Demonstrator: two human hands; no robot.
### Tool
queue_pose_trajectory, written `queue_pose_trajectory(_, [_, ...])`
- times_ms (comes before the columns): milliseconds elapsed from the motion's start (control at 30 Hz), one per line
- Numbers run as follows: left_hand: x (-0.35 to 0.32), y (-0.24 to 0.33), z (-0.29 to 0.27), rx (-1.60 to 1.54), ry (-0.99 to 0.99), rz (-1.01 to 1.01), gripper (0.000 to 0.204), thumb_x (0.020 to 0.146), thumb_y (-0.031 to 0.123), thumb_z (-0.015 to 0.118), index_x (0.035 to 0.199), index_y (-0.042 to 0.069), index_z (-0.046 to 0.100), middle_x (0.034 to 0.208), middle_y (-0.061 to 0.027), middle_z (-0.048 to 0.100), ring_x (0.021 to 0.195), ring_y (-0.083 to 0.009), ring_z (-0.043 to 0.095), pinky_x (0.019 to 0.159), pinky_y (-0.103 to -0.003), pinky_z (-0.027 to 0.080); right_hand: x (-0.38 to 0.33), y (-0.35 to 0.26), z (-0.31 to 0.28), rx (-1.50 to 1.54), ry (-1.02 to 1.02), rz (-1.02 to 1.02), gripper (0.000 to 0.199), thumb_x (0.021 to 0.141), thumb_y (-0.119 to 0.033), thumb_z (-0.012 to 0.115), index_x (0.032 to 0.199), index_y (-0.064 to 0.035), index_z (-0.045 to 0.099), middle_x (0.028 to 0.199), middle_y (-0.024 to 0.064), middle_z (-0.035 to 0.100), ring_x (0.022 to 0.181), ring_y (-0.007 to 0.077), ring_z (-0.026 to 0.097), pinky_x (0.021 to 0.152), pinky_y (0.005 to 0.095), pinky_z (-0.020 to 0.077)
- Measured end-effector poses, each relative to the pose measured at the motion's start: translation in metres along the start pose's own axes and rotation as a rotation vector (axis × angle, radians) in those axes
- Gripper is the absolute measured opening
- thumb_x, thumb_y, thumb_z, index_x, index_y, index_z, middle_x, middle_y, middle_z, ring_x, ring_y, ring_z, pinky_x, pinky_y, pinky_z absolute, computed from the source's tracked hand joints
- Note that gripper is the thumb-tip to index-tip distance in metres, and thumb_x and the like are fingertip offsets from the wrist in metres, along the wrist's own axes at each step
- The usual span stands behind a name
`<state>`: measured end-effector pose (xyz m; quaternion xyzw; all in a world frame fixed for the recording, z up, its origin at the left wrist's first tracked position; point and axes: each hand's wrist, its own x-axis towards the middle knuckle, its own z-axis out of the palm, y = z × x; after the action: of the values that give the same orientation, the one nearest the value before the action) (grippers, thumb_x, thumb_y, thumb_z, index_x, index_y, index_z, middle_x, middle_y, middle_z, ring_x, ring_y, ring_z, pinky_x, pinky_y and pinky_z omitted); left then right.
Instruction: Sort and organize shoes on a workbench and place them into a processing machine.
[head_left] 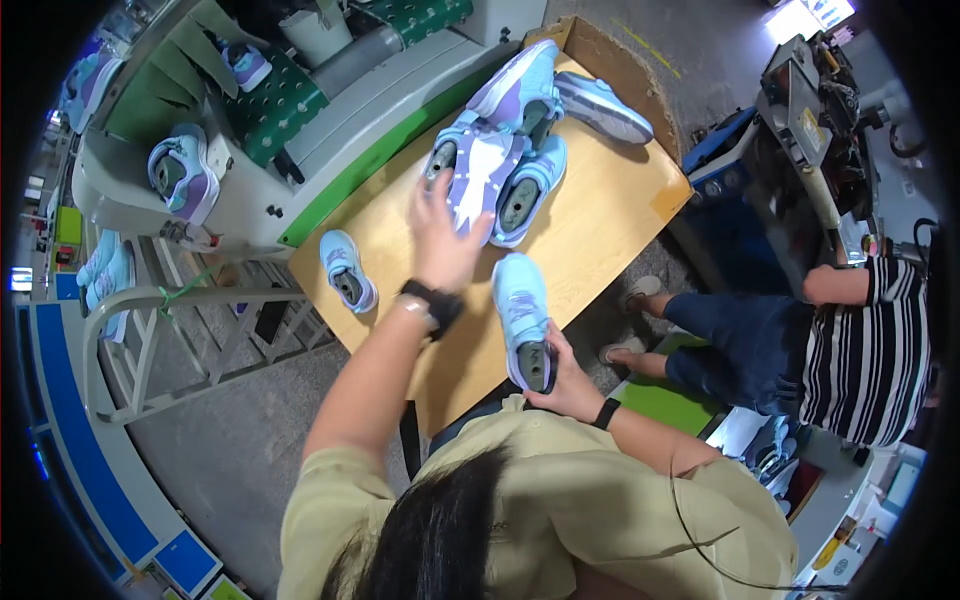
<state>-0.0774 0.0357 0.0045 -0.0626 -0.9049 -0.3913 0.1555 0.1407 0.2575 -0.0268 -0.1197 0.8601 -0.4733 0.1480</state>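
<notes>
Right hand (pixel 565 378) grips the heel of a light-blue sneaker (pixel 525 318), fingers wrapped around it, the shoe lying toe-away on the near part of the wooden table (pixel 600 215). Left hand (pixel 443 240) stretches out with fingers spread, palm down at the edge of the pile of blue-and-purple sneakers (pixel 510 140) mid-table. One small sneaker (pixel 347 270) sits alone, left edge.

A shoe factory floor: conveyor line (pixel 300 100), wooden worktable (pixel 600 220), piled light-blue sneakers (pixel 500 150), industrial machine (pixel 810 120).
</notes>
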Motion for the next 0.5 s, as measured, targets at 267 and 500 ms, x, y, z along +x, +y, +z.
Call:
queue_pose_trajectory(267, [0.020, 0.004, 0.008, 0.177, -0.235, -0.289, 0.092, 0.070, 0.034, 0.078, 0.146, 0.014, 0.030, 0.123, -0.0215, 0.053, 0.115, -0.0411, 0.051, 0.098, -0.051, 0.038, 0.027, 0.007, -0.020, 0.327, 0.146, 0.227, 0.097, 0.079, -0.014, 0.075, 0.150, 0.0012, 0.011, 0.149, 0.0249, 0.030, 0.141, 0.0305, 0.030, 0.113, 0.0382, 0.0278])
queue_pose_trajectory(500, [-0.164, -0.046, -0.068, -1.416, -0.466, -1.353, 0.044, 0.104, 0.036, 0.039, 0.135, 0.007, 0.049, 0.116, -0.0040, 0.063, 0.104, -0.0195, 0.061, 0.088, -0.035, 0.051, 0.045, -0.011, -0.058, 0.559, 0.067, 0.339, 0.066, 0.085, -0.010, 0.067, 0.142, -0.0001, 0.035, 0.127, 0.0096, 0.053, 0.119, 0.0195, 0.049, 0.102, 0.0330, 0.0392])
